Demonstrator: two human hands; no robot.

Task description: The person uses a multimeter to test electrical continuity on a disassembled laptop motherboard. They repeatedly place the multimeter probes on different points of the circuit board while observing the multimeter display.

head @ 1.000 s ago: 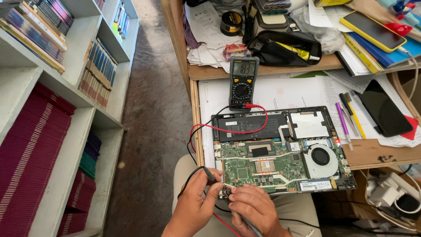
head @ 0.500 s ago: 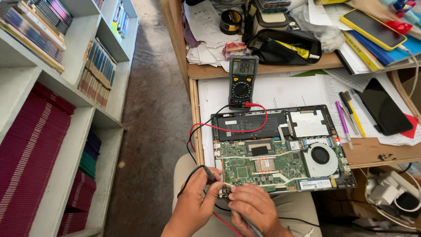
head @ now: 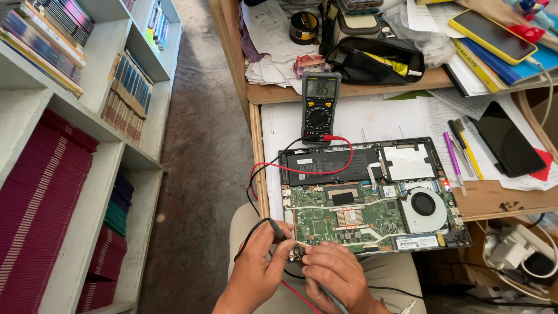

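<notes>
An opened laptop [head: 372, 195] lies bottom-up on the desk, its green circuit board, fan and black battery exposed. My left hand [head: 258, 273] pinches the black probe [head: 278, 229], its tip at the board's near left corner. My right hand [head: 334, 276] grips the red probe [head: 332, 299], also at that corner, fingertips touching the board edge. Both leads run up to a black multimeter [head: 319, 104] standing behind the laptop, its display lit.
Pens [head: 462, 148] and a dark phone [head: 508, 145] lie right of the laptop. A raised shelf holds papers, a tape roll [head: 303, 26], a black pouch [head: 375, 58] and a yellow-cased phone [head: 494, 35]. Bookshelves [head: 64, 151] stand left across a floor strip.
Both hands stay at the board's near left corner with the probes. Nothing has visibly moved apart from a slight shift of the view.
</notes>
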